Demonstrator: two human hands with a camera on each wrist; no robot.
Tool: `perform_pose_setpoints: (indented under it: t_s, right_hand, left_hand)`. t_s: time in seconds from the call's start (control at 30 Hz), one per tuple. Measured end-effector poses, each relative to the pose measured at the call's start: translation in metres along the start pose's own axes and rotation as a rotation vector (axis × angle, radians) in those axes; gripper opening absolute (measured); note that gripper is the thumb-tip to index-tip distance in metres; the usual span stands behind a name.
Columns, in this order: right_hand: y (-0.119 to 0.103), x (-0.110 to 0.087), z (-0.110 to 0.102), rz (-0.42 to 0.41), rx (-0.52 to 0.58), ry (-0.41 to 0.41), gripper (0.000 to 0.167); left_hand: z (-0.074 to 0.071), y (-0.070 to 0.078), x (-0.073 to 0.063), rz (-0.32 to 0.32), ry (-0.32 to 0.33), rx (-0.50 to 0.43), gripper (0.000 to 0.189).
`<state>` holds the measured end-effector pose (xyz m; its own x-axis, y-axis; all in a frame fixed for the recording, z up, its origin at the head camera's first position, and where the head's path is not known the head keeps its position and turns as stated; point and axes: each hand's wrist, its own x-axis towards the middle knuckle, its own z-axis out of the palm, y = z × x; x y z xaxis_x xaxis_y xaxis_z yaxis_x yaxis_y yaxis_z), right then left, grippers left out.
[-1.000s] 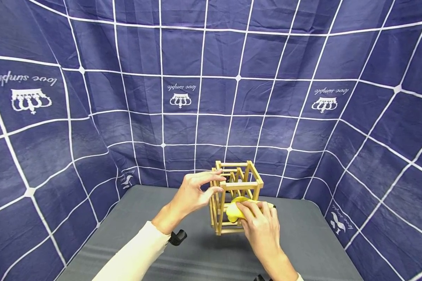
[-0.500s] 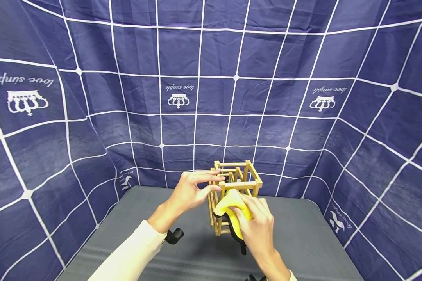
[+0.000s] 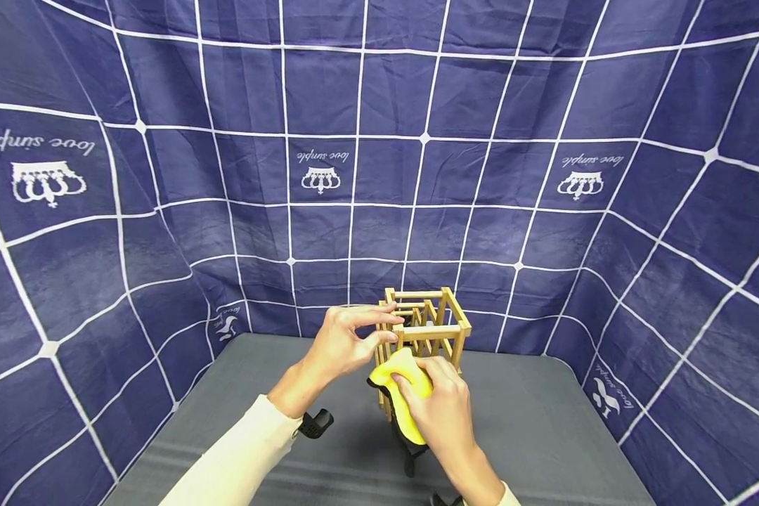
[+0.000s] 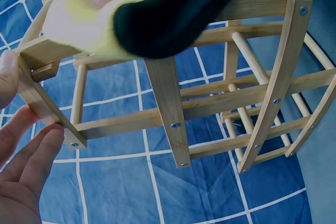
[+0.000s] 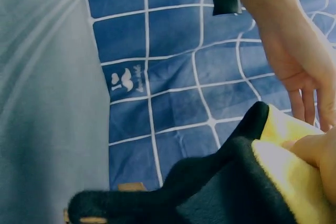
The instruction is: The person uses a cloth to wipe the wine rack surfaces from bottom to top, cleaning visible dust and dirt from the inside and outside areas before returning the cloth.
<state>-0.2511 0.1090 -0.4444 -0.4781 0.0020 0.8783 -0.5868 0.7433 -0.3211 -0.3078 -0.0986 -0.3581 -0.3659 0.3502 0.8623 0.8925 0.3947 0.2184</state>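
A small wooden rack (image 3: 433,332) of slats and round rods stands on the grey surface in the head view. My left hand (image 3: 348,341) grips its near left upper corner, thumb on one side of the slat and fingertips (image 4: 52,135) on the other. Bunched in my right hand (image 3: 444,407) is a cloth (image 3: 392,367), yellow on one face and black on the other. It hangs in front of the rack's near side, hiding part of the frame. In the left wrist view, the cloth (image 4: 173,17) overlaps the rack's upper slats.
Grey padded surface (image 3: 531,436) extends around the rack. A blue curtain (image 3: 379,176) with white grid lines rises behind and on both sides. A black device (image 3: 316,424) is strapped to my left wrist.
My right hand has moved left and toward me along the near side of the rack, and the cloth has turned to hang down with its black edge showing. My left hand stays at the corner.
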Motion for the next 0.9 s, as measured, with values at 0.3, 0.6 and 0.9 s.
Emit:
perform_pose_setpoints:
  t_s: [0.3, 0.6, 0.9]
  right_hand:
    - [0.000, 0.003, 0.004, 0.016, 0.053, 0.047, 0.041]
    - [0.000, 0.009, -0.004, 0.041, 0.166, 0.102, 0.043]
    - [0.027, 0.003, -0.048, -0.005, 0.183, 0.348, 0.045]
  left_hand:
    - [0.002, -0.002, -0.003, -0.021, 0.002, 0.006, 0.026]
    - [0.000, 0.000, -0.002, -0.026, -0.011, 0.007, 0.024]
    - [0.000, 0.001, -0.005, -0.043, -0.018, 0.015, 0.025]
